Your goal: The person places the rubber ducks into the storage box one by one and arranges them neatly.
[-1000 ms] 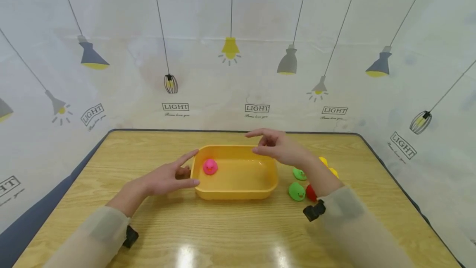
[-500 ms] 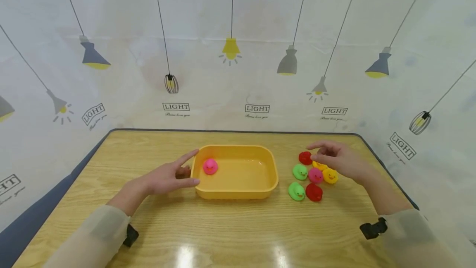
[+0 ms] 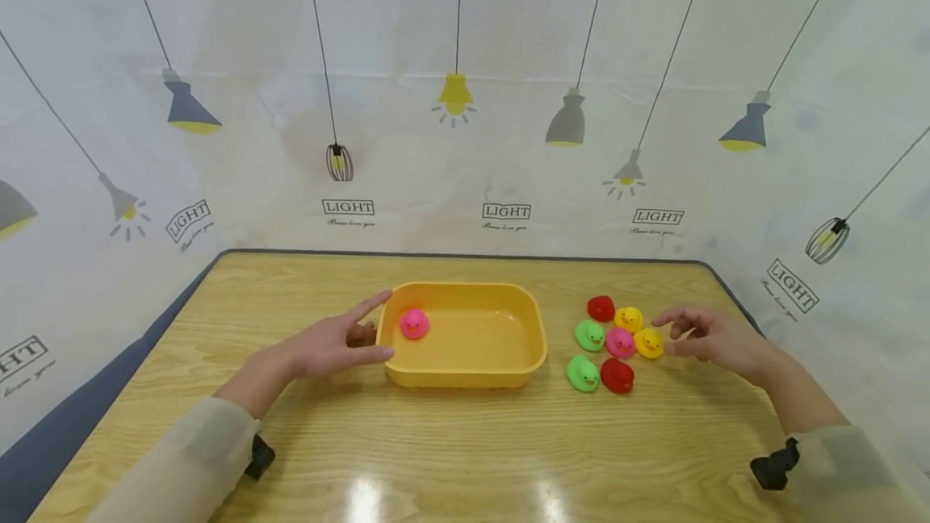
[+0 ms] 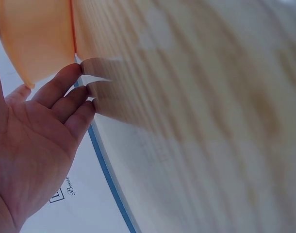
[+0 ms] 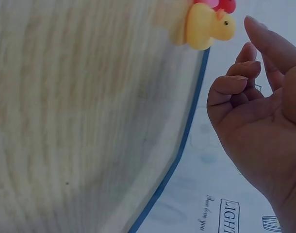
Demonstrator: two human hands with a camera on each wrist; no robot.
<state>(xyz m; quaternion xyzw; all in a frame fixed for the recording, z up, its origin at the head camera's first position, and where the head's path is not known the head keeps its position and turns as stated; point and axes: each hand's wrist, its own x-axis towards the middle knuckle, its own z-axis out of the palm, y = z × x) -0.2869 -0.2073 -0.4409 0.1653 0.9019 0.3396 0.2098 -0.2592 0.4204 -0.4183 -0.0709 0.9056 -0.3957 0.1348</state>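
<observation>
My left hand (image 3: 327, 348) rests at the left end of a yellow plastic tub (image 3: 465, 380), its thumb and index finger spread along the rim. In the left wrist view, the other fingers of the left hand (image 4: 46, 126) are loosely bent, tips near the tabletop. A pink rubber duck (image 3: 414, 324) sits in the tub's left part. My right hand (image 3: 715, 341) hovers just right of a yellow rubber duck (image 3: 649, 343), thumb and index finger apart, holding nothing. In the right wrist view, that yellow duck (image 5: 204, 29) is beyond the fingertips, the remaining fingers curled loosely.
Right of the tub stand more rubber ducks: a pink one (image 3: 621, 342), another yellow (image 3: 628, 319), a far red (image 3: 601, 308), a near red (image 3: 617, 376) and two green, one green duck (image 3: 584, 374) nearer. The wooden table (image 3: 450, 442) meets a printed backdrop (image 3: 407, 144) behind.
My right hand has swept from over the tub's right side to the right, past the duck group, uncovering the ducks. My left hand stays at the tub's rim.
</observation>
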